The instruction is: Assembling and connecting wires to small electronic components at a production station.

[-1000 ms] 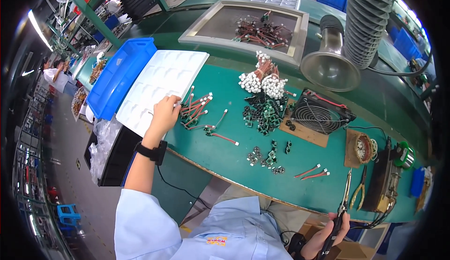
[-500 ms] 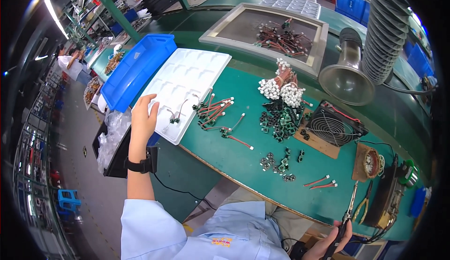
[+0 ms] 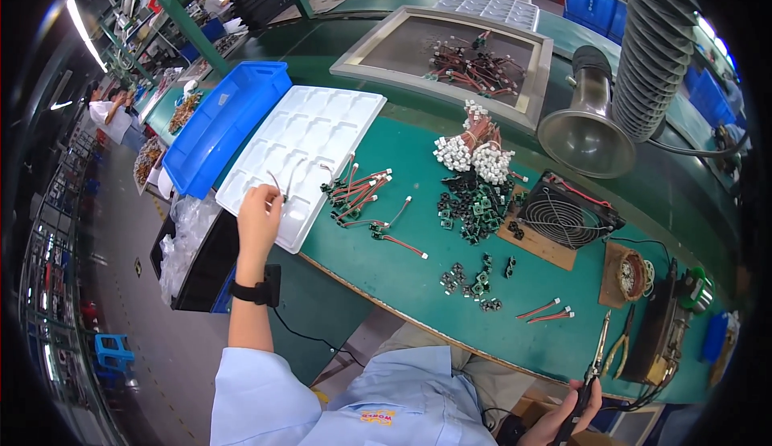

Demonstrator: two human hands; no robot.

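Note:
My left hand [image 3: 259,219] is over the white moulded tray [image 3: 326,120], fingers pinched together on a small wired circuit board. The fingers hide most of that board; its thin wire [image 3: 293,174] stands up beside them. In my right hand [image 3: 575,410], at the lower right by the bench edge, is a soldering iron [image 3: 593,369], its tip pointing up and away. Right of the tray lie several small boards with red-brown wires and white plugs [image 3: 362,191]. A bundle of wires with white plugs [image 3: 481,150] sits beyond a heap of small green boards [image 3: 473,211].
A blue bin [image 3: 229,124] leans at the tray's far left. On the right stand a fan [image 3: 563,213], a fume duct hood [image 3: 587,136], a round tip-cleaning pot [image 3: 631,275], pliers [image 3: 619,349] and a solder spool [image 3: 696,289]. A framed screen [image 3: 386,44] holds more wired boards.
My left hand has come down and right onto the tray, its spread fingers closing on a wired board there. The right hand still holds the soldering iron. The whole view has shifted slightly.

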